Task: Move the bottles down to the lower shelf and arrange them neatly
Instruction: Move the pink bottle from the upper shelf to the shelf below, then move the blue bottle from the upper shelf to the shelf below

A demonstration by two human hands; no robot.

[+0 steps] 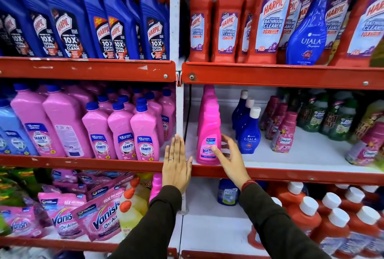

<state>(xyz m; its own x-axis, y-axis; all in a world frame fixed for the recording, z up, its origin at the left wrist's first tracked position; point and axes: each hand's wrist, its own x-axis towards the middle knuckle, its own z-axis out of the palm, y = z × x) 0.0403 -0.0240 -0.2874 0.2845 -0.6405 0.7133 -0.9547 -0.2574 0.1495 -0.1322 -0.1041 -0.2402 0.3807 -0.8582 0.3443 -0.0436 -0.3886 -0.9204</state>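
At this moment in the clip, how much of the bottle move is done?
Some looks done: pink Vanish bottles and blue Ujala bottles stand in rows on the middle shelf. In hand: the right hand is open at the front Vanish bottle; the left hand is flat, empty. Left: one Ujala bottle remains above among red Harpic bottles.

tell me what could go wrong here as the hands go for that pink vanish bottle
1. The right hand has only its fingers round the side of the front Vanish bottle, while the left hand is flat and off it. The tall narrow bottle could tip back into the pink bottles behind it.
2. The blue Ujala bottle stands close beside the right hand, so a wide swing might knock it over.
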